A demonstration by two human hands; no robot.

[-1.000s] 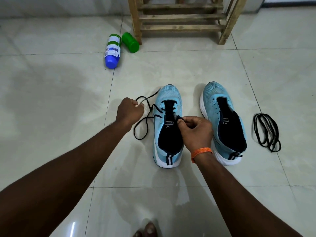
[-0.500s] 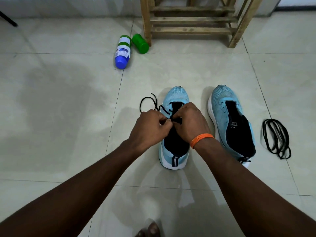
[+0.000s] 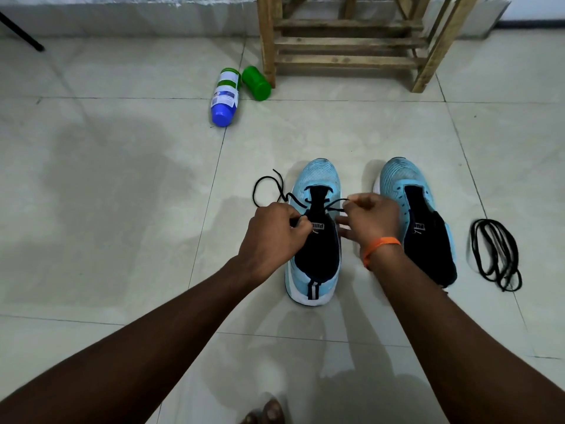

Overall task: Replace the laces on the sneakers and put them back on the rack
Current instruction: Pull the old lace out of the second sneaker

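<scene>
Two light-blue sneakers with black tongues stand side by side on the tiled floor, toes pointing away. The left sneaker (image 3: 318,179) has a black lace (image 3: 269,188) threaded through its front eyelets, with a loose loop lying on the floor to its left. My left hand (image 3: 272,234) pinches one end of that lace beside the tongue. My right hand (image 3: 367,221), with an orange band on the wrist, pinches the other end at the shoe's right side. The right sneaker (image 3: 400,179) has no lace. A second black lace (image 3: 495,255) lies coiled to its right.
A wooden rack (image 3: 345,44) stands against the wall at the back. A blue-capped bottle (image 3: 224,96) and a green container (image 3: 256,83) lie on the floor by its left leg. My toes (image 3: 266,413) show at the bottom edge.
My hands, held together over the left sneaker's tongue half a second ago, have drawn apart to either side, pulling the lace ends outward. A second ago my left hand was out to the left.
</scene>
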